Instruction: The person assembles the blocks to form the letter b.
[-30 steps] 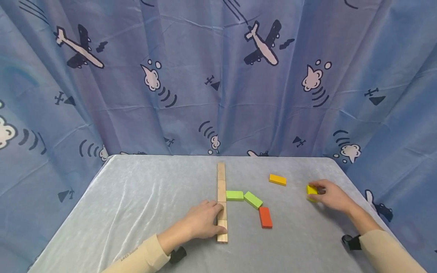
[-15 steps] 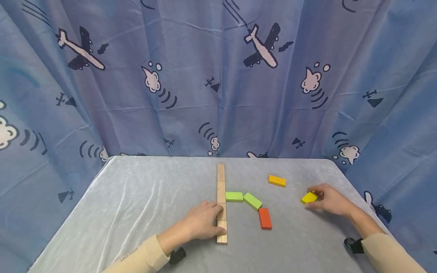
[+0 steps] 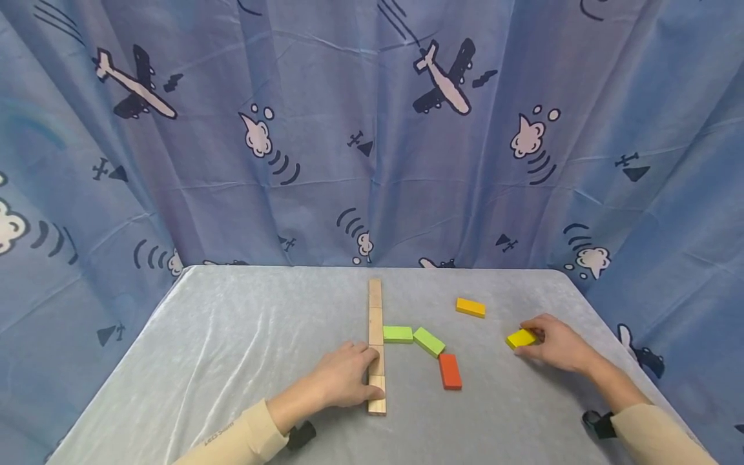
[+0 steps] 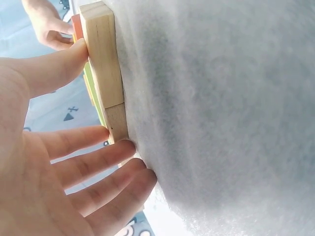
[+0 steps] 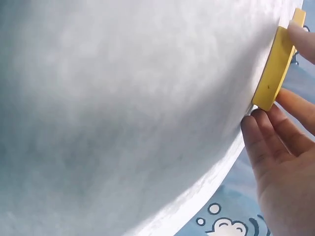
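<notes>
Several plain wooden blocks point(image 3: 376, 326) lie end to end in a straight row on the cloth. My left hand point(image 3: 345, 374) rests at the near part of that row. In the left wrist view its thumb touches a wooden block point(image 4: 103, 64), and its other fingers point(image 4: 98, 162) extend fairly straight, tips down by the row and cloth. Farther right, my right hand point(image 3: 558, 344) pinches a yellow block point(image 3: 520, 338) between thumb and fingers. The right wrist view shows this yellow block point(image 5: 273, 73) close to the cloth, with the remaining fingertips beside its end.
From the row's right side runs a green block point(image 3: 398, 334), then a slanted green block point(image 3: 429, 342), then a red block point(image 3: 450, 371). An orange-yellow block point(image 3: 471, 307) lies behind them. The grey cloth-covered table point(image 3: 244, 323) ends at a blue patterned curtain point(image 3: 314, 129).
My right hand has brought the yellow block a little left and nearer, turning it from end-on to slanted. My left hand has stayed at the wooden row.
</notes>
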{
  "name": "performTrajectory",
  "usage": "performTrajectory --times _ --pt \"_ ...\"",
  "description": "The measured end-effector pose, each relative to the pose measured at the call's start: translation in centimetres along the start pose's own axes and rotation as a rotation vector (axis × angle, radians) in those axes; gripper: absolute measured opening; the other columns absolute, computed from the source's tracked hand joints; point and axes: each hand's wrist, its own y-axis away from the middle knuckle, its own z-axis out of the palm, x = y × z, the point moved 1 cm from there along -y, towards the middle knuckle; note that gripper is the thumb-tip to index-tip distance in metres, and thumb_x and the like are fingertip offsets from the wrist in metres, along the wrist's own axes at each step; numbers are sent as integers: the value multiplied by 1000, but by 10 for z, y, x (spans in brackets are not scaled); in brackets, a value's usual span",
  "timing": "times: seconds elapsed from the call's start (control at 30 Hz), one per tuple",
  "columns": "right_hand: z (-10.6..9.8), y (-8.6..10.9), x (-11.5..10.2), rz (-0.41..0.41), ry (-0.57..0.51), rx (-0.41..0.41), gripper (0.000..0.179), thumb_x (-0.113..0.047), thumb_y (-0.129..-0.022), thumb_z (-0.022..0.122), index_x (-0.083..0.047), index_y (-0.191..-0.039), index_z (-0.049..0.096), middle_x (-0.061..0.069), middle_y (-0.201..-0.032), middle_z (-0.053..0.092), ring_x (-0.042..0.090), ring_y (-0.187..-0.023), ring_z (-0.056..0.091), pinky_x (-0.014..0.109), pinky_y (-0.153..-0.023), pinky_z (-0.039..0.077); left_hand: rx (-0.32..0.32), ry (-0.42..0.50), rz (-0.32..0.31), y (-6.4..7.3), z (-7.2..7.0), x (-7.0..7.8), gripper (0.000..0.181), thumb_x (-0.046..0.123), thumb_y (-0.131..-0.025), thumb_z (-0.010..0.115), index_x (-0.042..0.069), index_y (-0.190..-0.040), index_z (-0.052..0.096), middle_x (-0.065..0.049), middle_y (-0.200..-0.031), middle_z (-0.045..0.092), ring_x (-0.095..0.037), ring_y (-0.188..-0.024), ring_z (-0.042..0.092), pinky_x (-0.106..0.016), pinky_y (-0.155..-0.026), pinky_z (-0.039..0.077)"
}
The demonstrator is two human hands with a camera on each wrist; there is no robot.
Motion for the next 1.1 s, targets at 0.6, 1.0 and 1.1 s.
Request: performTrajectory --times 0.6,1.0,1.1 --pt "15 6 -45 -101 -28 31 63 -40 -79 86 4 -121 67 8 -112 64 22 -97 60 45 -86 53 8 -6 8 1 -1 1 68 54 -84 77 11 -134 62 -4 -133 61 -26 -122 56 -46 -92 53" --pt "18 14 -85 -137 -48 -6 61 -44 -80 85 -2 -121 69 1 -110 62 20 -100 60 49 -90 52 -6 5 6 0 -1 0 68 54 -85 76 12 -136 61 -4 -134 61 -25 -123 55 -46 -91 54" --pt "20 17 -93 -150 -41 -9 60 -45 -80 84 -4 -120 69 -1 -111 62 19 -100 59 48 -89 51 -3 3 6 0 0 0 68 54 -85 77 12 -136 62 -3 -133 61 -25 -121 56 -46 -90 54"
